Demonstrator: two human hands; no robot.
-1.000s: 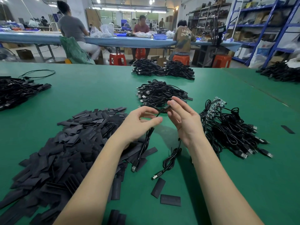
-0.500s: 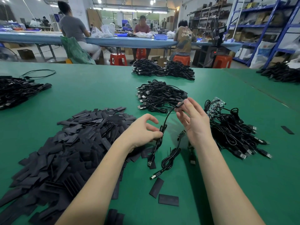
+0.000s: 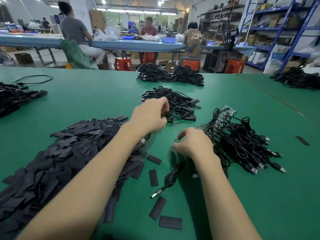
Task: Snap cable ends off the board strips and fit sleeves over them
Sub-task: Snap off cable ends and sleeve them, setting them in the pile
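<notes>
The left hand (image 3: 149,116) reaches forward to the near edge of the pile of finished cables (image 3: 170,103), its fingers curled and pinching a black cable at that edge; the blur hides exactly how the fingertips sit, but the grip looks closed on the cable, most likely to set a sleeved piece down with the others. The right hand (image 3: 194,143) hovers low over the green counter (image 3: 103,94) just beside the unfinished bundle (image 3: 242,142), fingers loosely curled and holding nothing, a released grip seemingly poised to take the next cable. That bundle lies to the right, its cable ends joined to green board strips (image 3: 226,110) at the far side and its USB plugs fanned toward the near right. A single loose cable (image 3: 170,177) lies between the forearms, plug end pointing toward the viewer. To the left spreads a large heap of flat black sleeves (image 3: 57,156), kept within easy reach of the left hand, with a few stray sleeves (image 3: 170,222) scattered on the counter near the loose cable. Nothing blocks the way to the bundle, though its cables are tangled and one may drag its neighbours. Farther off sit more cable piles (image 3: 170,76), and beyond them people work on red stools (image 3: 123,64) at a blue table, with blue shelving (image 3: 284,28) at the right.
</notes>
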